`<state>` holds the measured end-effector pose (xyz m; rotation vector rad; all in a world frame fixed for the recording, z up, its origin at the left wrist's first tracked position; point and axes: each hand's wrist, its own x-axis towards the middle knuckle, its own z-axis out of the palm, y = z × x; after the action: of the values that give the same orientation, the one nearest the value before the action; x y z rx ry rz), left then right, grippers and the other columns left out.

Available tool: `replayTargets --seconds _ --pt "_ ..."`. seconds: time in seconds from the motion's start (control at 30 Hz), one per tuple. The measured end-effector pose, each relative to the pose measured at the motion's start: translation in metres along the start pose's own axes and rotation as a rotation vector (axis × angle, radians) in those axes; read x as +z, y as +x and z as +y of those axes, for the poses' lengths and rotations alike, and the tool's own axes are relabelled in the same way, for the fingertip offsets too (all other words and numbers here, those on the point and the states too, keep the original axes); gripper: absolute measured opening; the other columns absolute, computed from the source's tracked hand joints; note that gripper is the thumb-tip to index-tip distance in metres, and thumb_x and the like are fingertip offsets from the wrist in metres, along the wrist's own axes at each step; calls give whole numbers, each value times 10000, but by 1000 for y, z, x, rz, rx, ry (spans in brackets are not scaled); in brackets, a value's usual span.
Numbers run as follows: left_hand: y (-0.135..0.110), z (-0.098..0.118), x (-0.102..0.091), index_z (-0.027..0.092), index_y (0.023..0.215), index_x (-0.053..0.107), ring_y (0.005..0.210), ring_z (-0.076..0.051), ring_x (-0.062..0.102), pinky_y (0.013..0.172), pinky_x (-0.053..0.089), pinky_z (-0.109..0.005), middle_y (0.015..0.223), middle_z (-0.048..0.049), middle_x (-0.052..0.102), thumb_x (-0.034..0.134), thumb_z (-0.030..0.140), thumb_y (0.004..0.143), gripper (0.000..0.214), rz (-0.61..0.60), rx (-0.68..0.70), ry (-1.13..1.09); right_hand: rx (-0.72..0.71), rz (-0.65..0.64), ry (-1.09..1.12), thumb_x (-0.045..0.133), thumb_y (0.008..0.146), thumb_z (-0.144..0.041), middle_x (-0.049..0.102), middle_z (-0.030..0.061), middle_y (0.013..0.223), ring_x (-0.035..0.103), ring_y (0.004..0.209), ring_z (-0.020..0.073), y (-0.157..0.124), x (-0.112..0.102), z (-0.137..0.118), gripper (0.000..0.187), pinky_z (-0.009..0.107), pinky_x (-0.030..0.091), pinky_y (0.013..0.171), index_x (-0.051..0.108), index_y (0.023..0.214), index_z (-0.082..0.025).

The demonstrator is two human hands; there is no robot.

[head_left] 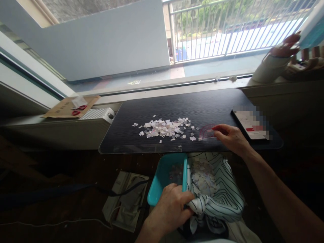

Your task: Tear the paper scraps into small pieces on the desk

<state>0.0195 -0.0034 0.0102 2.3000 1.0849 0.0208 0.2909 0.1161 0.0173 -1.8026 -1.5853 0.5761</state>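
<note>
A loose pile of small white paper scraps [164, 128] lies on the dark tabletop [207, 101]. Just right of the pile, my right hand [229, 136] pinches a clear protractor [206, 131] with pink markings, its edge close to some stray scraps. Lower down, my left hand [172, 202] is closed on the near edge of a turquoise plastic bin [158, 185], which has scraps at its bottom. The left fingers also touch the knotted end of a striped cloth bag [225, 179]. More paper scraps [204, 179] fill that bag.
A phone [249, 125] rests at the tabletop's right end. Left on the sill lie a brown envelope [58, 107], red-handled scissors [78, 110] and a white ridged box [97, 114]. An open box [126, 199] stands on the floor. Another hand shape [283, 50] rises at upper right.
</note>
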Motion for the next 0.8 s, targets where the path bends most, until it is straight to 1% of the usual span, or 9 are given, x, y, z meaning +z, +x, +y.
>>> replayTargets --seconds 0.1,0.2,0.27,0.4,0.47,0.57,0.7,0.73,0.8 --pt "1 1 -1 218 823 630 717 -168 519 733 352 -292 708 2 589 595 232 775 61 17 5 1 19 -69 -13 542 718 -286 699 12 751 635 689 173 -7 -7 -1 208 269 473 627 681 853 -211" --pt "2 1 -2 222 832 627 723 -166 519 722 351 -286 727 6 594 588 225 777 68 21 13 -3 16 -139 7 542 723 -282 695 6 730 632 657 168 -15 -15 -3 195 258 468 585 683 840 -215" --pt "2 2 -3 218 834 627 723 -166 518 709 352 -282 736 2 596 576 220 780 74 17 20 3 16 -130 22 542 727 -284 695 8 728 630 641 166 -18 -17 -3 201 255 468 569 683 850 -211" --pt "3 3 -4 211 833 632 722 -169 523 715 357 -286 729 -8 596 562 218 783 86 8 20 2 -10 -34 24 545 729 -291 699 10 751 628 643 162 -17 -13 -4 205 254 477 591 683 858 -212" --pt "3 4 -4 214 826 629 730 -170 528 723 357 -288 728 -4 598 572 216 778 75 12 17 -8 -30 -24 32 548 725 -288 701 10 760 630 655 164 -15 -11 -4 198 255 481 606 684 849 -216" --pt "2 5 -4 217 808 619 726 -165 528 723 352 -286 723 8 597 588 211 769 50 20 9 -21 -6 -72 78 555 713 -279 697 10 737 629 633 164 -10 -10 -3 197 257 483 587 686 846 -215" --pt "0 4 -2 214 824 619 726 -165 525 727 346 -286 728 4 599 582 213 777 60 38 11 -26 47 -188 165 554 710 -274 672 2 665 603 563 151 -9 -12 -2 196 250 471 532 682 842 -207" --pt "0 4 -2 214 830 620 728 -166 525 729 345 -287 729 3 600 583 213 776 65 42 14 -24 53 -191 174 555 711 -278 669 1 661 599 560 150 -10 -12 -2 197 249 469 528 681 843 -205" --pt "1 3 -1 215 824 617 726 -166 522 726 342 -287 725 6 599 589 208 768 63 42 14 -19 62 -139 172 555 713 -291 669 2 668 601 576 151 -12 -13 -2 203 249 470 542 677 849 -204"
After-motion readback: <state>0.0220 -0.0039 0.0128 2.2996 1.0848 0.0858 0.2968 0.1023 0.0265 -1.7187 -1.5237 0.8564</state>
